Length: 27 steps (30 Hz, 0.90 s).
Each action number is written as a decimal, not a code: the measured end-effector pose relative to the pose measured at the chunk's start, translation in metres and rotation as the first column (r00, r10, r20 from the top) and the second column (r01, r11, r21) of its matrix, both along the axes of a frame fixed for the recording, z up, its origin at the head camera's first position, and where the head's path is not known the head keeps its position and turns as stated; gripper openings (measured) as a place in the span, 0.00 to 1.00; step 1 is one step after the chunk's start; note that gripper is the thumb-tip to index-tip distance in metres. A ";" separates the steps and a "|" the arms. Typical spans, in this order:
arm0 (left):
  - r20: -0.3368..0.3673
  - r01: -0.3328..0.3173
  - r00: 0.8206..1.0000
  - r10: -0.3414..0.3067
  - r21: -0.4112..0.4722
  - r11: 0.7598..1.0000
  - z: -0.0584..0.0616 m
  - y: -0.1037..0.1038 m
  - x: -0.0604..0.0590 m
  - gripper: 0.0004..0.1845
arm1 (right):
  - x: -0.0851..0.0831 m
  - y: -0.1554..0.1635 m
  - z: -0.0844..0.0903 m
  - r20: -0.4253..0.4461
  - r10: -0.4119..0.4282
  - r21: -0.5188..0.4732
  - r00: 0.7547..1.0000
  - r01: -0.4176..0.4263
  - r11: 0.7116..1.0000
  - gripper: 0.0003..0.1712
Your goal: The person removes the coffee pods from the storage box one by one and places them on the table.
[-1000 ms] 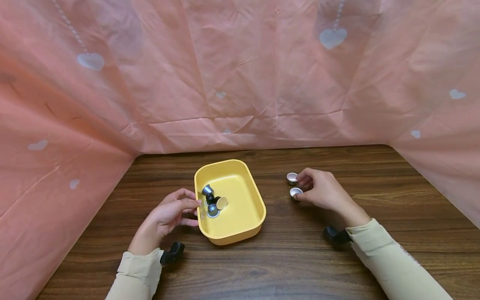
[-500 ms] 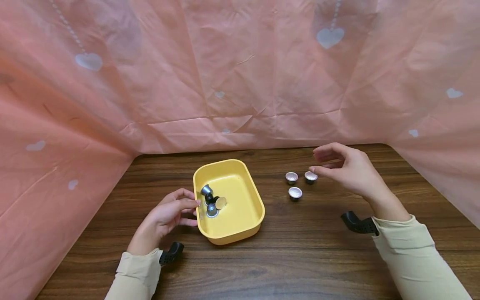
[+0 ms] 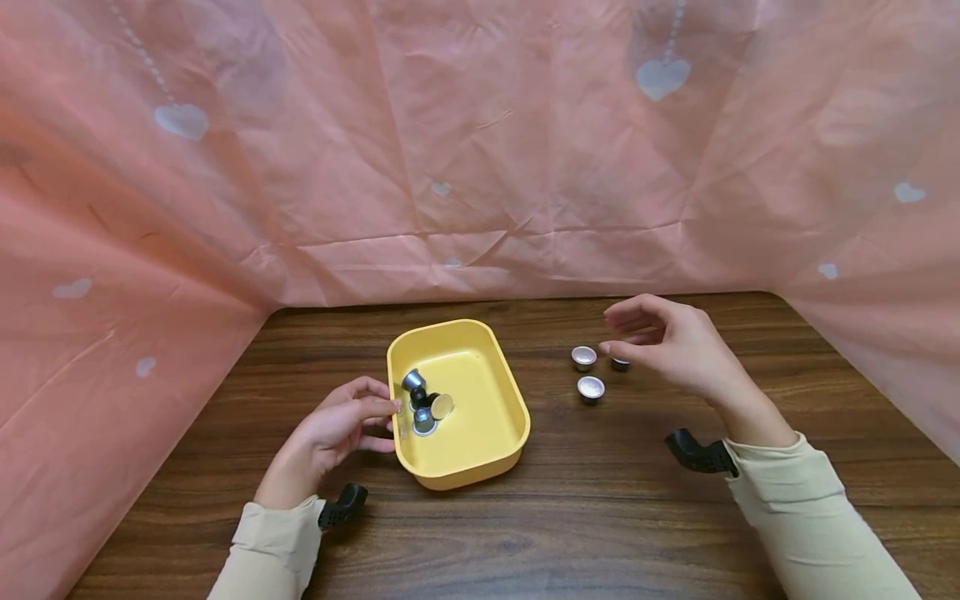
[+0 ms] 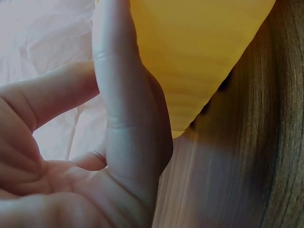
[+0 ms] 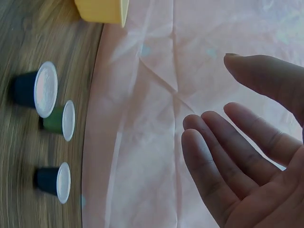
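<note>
My left hand grips the left wall of a yellow rectangular bin, thumb over the rim and fingers along the outside. Inside lie several coffee capsules, among them a silver-blue one, a black one and one with a gold lid. My right hand, fingers loosely bent and thumb apart, hovers with nothing in it above three foil-topped capsules standing on the table. In the right wrist view these are a green capsule and two dark ones, the larger dark capsule nearest. My thumb partly covers one capsule in the head view.
The dark wood table ends at the back against a pink cloth with white hearts, which also hangs along both sides. A black wrist mount juts from the right sleeve, another black mount from the left.
My right hand has lifted off the capsules up and to the right, baring a third one, then drifted slightly back left and down. The left hand and bin have stayed put.
</note>
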<state>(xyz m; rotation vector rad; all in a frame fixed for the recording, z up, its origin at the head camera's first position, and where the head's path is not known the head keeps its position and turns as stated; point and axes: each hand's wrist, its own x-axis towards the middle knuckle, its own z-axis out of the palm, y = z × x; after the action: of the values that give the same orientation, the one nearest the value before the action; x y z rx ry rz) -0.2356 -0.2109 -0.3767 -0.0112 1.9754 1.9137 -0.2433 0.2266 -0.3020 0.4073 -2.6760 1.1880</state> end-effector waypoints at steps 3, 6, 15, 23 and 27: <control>-0.004 0.000 1.000 0.000 -0.003 1.000 0.000 0.000 0.000 0.14 | 0.000 -0.007 0.001 0.007 0.022 -0.029 1.000 -0.022 0.999 0.24; 0.003 -0.008 1.000 0.008 -0.005 1.000 0.001 0.001 -0.001 0.14 | -0.002 -0.013 0.001 0.031 0.050 -0.065 0.998 -0.048 0.997 0.24; -0.004 0.001 1.000 -0.001 0.036 0.999 -0.002 0.001 -0.002 0.10 | -0.010 -0.034 -0.001 0.063 0.136 -0.125 0.989 -0.128 0.984 0.24; -0.004 -0.001 1.000 0.001 0.040 0.999 -0.002 0.001 -0.003 0.10 | -0.015 -0.058 0.001 0.049 0.185 -0.197 0.982 -0.172 0.965 0.24; -0.004 -0.002 1.000 0.003 0.038 0.999 -0.002 0.000 -0.002 0.10 | -0.018 -0.072 0.001 0.041 0.206 -0.228 0.978 -0.192 0.955 0.24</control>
<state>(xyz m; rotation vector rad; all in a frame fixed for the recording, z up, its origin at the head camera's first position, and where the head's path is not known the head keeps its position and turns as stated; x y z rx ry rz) -0.2376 -0.2105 -0.3784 0.0010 1.9426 1.9540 -0.2614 0.1548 -0.3009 0.6230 -2.5619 1.5659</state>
